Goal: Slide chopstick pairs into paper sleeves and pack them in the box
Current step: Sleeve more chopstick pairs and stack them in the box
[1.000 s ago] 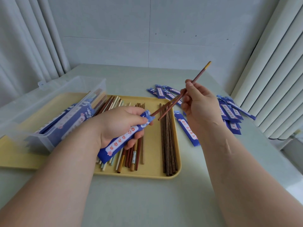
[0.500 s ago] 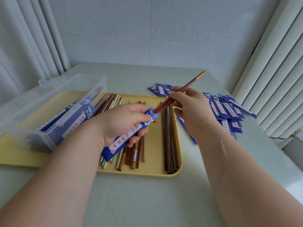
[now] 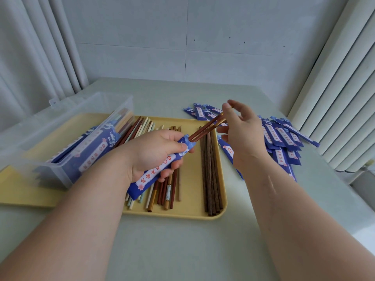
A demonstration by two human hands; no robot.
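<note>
My left hand [image 3: 154,151] grips a blue paper sleeve [image 3: 160,171] with red print, held slanted over the yellow tray [image 3: 190,214]. A reddish-brown chopstick pair [image 3: 205,128] with gold tops sticks out of the sleeve's open end, its lower part hidden inside. My right hand [image 3: 241,130] holds the pair's top ends between thumb and fingers. A clear plastic box [image 3: 60,126] stands on the tray's left part with several filled blue sleeves inside.
Loose dark brown chopsticks [image 3: 211,173] lie along the tray's right side, and mixed coloured chopsticks [image 3: 162,191] lie under my left hand. Several empty blue sleeves [image 3: 282,136] are scattered on the table to the right. Curtains hang on both sides.
My right hand moved down and left toward my left hand. The chopstick pair slid from just touching the sleeve's mouth to well inside it.
</note>
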